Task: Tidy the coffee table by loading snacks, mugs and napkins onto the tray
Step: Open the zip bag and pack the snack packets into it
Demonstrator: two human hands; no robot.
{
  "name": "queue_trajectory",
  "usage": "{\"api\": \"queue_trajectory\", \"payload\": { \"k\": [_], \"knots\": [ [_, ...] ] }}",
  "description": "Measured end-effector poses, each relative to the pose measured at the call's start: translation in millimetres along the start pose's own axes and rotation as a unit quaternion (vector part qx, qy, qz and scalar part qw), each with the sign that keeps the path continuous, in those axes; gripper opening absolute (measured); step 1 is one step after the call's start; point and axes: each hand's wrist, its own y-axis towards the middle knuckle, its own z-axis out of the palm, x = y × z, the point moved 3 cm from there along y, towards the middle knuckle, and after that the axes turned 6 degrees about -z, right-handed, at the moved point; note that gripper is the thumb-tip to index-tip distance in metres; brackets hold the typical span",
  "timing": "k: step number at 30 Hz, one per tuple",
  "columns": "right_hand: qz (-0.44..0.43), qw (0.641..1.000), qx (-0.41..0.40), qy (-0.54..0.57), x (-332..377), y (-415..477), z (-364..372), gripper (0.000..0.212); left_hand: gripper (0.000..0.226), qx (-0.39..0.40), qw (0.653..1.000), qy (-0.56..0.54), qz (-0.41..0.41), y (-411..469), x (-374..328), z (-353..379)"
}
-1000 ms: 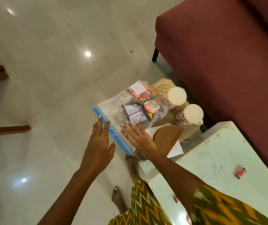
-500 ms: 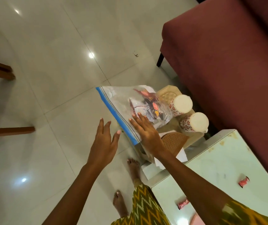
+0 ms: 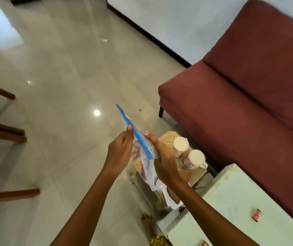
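A clear zip bag point(image 3: 146, 168) of snack packets with a blue seal strip point(image 3: 138, 139) is held upright in the air between my two hands. My left hand point(image 3: 120, 153) pinches the strip from the left, thumb tip on the blue edge. On the right side my right hand point(image 3: 164, 162) grips the same bag. Behind the hands, two floral mugs point(image 3: 180, 144) point(image 3: 195, 158) with white insides stand on a beige tray point(image 3: 167, 136). White napkins point(image 3: 172, 201) and a brown coaster point(image 3: 175, 194) lie below my right wrist, partly hidden.
A maroon sofa point(image 3: 248, 103) fills the right side, close to the tray. A pale green tabletop point(image 3: 230, 201) at lower right carries a small red item point(image 3: 256, 214). Wooden chair legs point(image 3: 3, 134) stand at the left on the glossy tile floor. My bare foot point(image 3: 147, 222) is below.
The snack bag was lying over the tray under my right hand; now both hands have it lifted upright in the air. The view has tilted up.
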Motion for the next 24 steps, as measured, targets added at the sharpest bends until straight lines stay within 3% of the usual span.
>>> {"api": "queue_trajectory", "payload": {
  "k": [3, 7, 10, 13, 15, 20, 24],
  "knots": [
    [-0.022, 0.999, -0.023, -0.028, 43.7, -30.2, -4.3, 0.037, 0.047, 0.000, 0.998, -0.051, -0.030, -27.4, -22.5, -9.0],
    [-0.100, 0.977, -0.033, -0.184, 94.7, -75.7, -15.0, 0.047, 0.021, -0.012, 1.000, 0.007, -0.013, -74.2, -29.5, -17.5],
    [-0.129, 0.967, -0.002, -0.219, 124.6, -113.7, -22.6, 0.045, 0.021, 0.006, 1.000, 0.015, 0.004, -110.9, -23.2, -21.3],
    [-0.052, 0.981, 0.089, -0.166, 137.7, -155.6, -33.1, 0.082, 0.010, 0.035, 0.999, 0.023, 0.030, -148.4, -16.8, -23.3],
    [0.011, 0.986, 0.107, -0.128, 142.4, -184.4, -42.2, 0.088, 0.008, 0.063, 0.996, 0.043, 0.052, -174.6, -15.8, -21.4],
    [0.112, 0.986, -0.006, -0.126, 159.5, -230.3, -78.7, 0.055, 0.014, 0.133, 0.979, 0.096, 0.118, -221.4, -25.2, -6.0],
    [0.088, 0.978, -0.099, -0.163, 184.8, -248.4, -126.5, 0.061, 0.005, 0.203, 0.933, 0.194, 0.227, -258.3, -49.1, 20.0]
  ]
}}
